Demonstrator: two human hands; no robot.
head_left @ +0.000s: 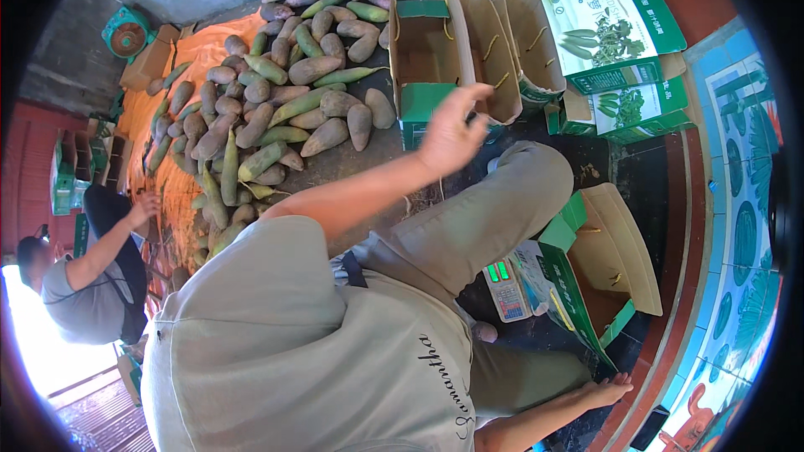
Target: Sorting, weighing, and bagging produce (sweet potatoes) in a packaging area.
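My left hand [455, 130] is raised beside the front edge of an open green-and-brown cardboard box [423, 100]. Its thumb and fingers are apart, slightly blurred, and nothing shows between them. Low on the right, my right hand [610, 389] has its fingers stretched out and empty, just past the corner of another open carton [578, 301]. That carton sits at a digital scale [507, 297] with a lit green display, and clear plastic lies between them. Yellow cord handles show inside the carton.
A large heap of green radishes [310, 109], many soil-covered, lies partly on orange sheeting [201, 46]. More open cartons [528, 42] stand in a row, with printed boxes [599, 21] stacked beside them. A co-worker [88, 285] is at the left, near a green fan-like machine [127, 33].
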